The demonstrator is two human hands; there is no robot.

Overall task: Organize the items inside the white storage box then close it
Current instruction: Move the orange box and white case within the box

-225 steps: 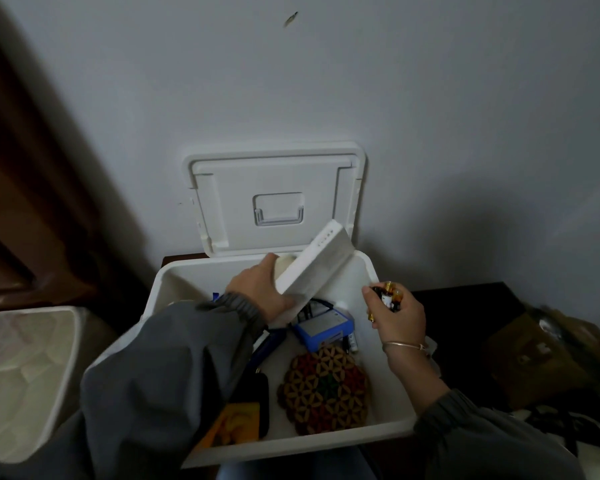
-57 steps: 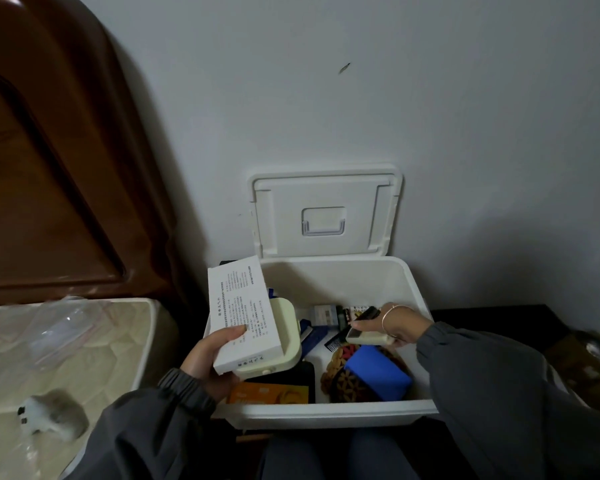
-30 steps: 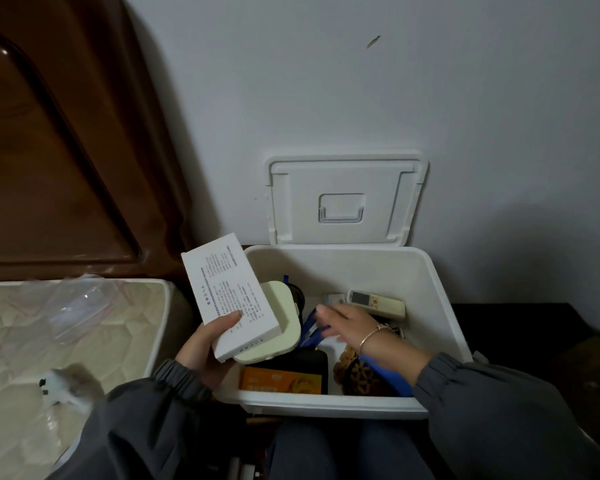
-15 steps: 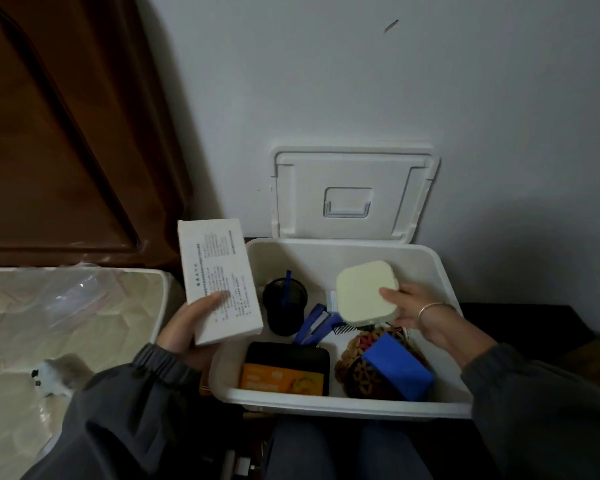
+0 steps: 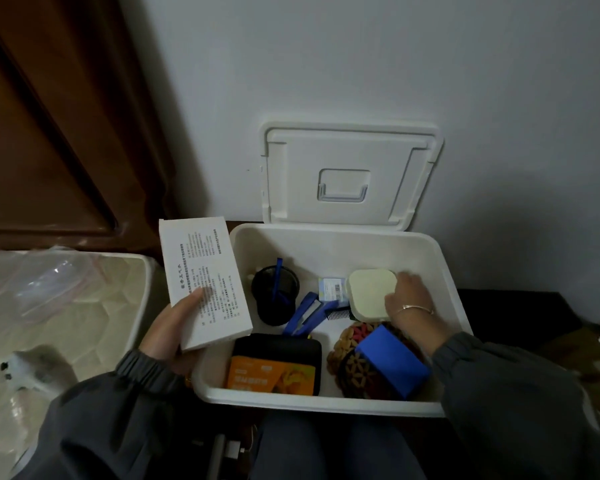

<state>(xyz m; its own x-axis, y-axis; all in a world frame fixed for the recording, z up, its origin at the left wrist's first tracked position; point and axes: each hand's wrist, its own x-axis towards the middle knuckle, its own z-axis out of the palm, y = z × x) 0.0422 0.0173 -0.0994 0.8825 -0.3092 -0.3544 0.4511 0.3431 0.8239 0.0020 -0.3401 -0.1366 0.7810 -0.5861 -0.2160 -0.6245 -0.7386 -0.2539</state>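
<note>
The white storage box (image 5: 329, 242) stands open, its lid (image 5: 350, 174) leaning upright against the wall. My left hand (image 5: 174, 327) grips a flat white printed carton (image 5: 205, 282) just left of the box rim. My right hand (image 5: 411, 297) holds a cream square case (image 5: 369, 297) at the box's back right. Inside lie a black mesh cup (image 5: 274, 294) with a blue pen, a blue stapler (image 5: 305, 315), a black comb, a small white labelled box (image 5: 333, 289), an orange-and-black pack (image 5: 274, 363), a woven coaster (image 5: 354, 358) and a blue box (image 5: 392, 362).
A pale mattress (image 5: 49, 323) with clear plastic wrap lies to the left, a small grey-white toy (image 5: 32, 370) on it. A brown wooden headboard (image 5: 49, 116) rises behind. Dark furniture (image 5: 516, 313) and a brown bag (image 5: 586, 355) sit to the right.
My right hand took the cream case from my left hand's stack and lowered it to the box's back right. My left hand keeps the white carton beside the rim.
</note>
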